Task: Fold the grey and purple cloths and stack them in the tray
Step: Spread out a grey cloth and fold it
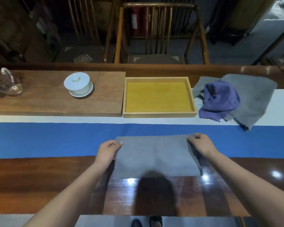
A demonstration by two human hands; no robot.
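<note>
Flat: grey cloth [154,154], long axis left-right; left hand [107,150], right hand [202,144] pinch far corners.

The table [39,177] is glossy dark wood; the grey cloth [154,154] looks matt; the tray [159,114] is pale wood.

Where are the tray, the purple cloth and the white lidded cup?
Tray [159,114]: head view, near rim.
Purple cloth [220,99]: head view, middle of the crumpled heap.
White lidded cup [77,81]: head view, lid.
</note>
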